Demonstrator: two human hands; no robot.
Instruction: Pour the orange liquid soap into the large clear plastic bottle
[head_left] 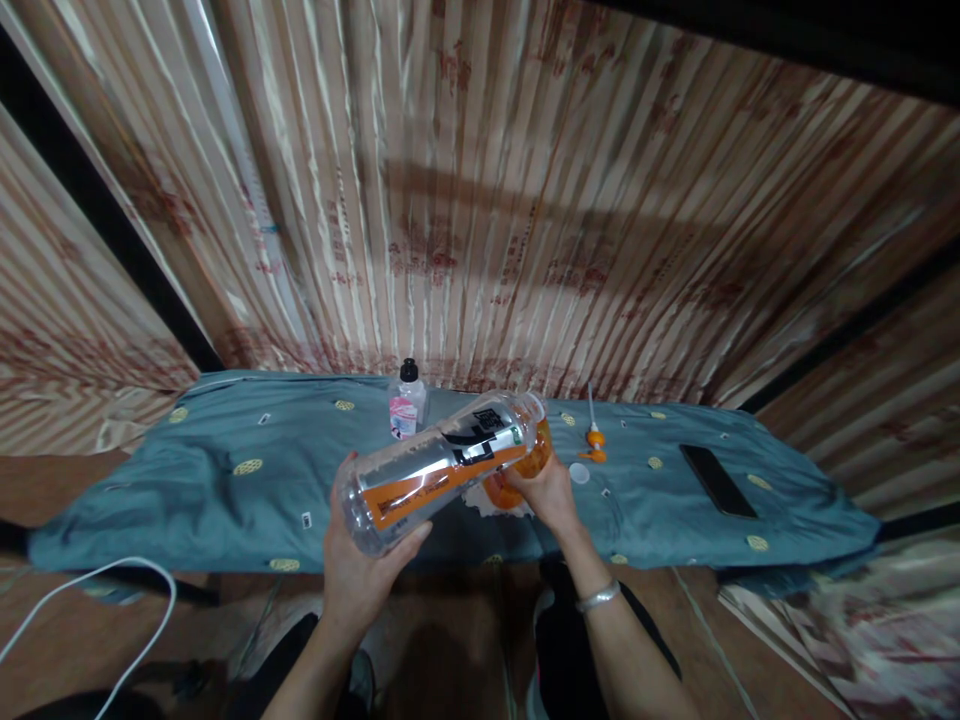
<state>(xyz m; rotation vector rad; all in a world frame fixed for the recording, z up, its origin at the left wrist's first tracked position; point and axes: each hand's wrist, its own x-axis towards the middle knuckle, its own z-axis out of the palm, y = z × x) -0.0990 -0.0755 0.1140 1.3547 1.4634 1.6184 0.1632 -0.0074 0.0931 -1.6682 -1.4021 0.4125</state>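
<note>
My left hand (367, 565) is wrapped round the base of a large clear plastic bottle (442, 465) with an orange and silver label. The bottle is tilted, its open neck up to the right, over an orange bottle (534, 455). My right hand (546, 490) grips that orange bottle, which is partly hidden by the clear one. Whether liquid passes between them I cannot tell. Beneath the orange bottle lies a white crumpled piece (499, 502), perhaps tissue. An orange pump head with a white tube (595, 438) lies to the right, near a round white cap (579, 473).
A small bottle with a black cap and pink label (405, 405) stands at the back of the cloth-covered table (247, 500). A black phone (718, 482) lies at the right. Behind the table hangs a patterned curtain (450, 200). A white cable (169, 580) loops at lower left.
</note>
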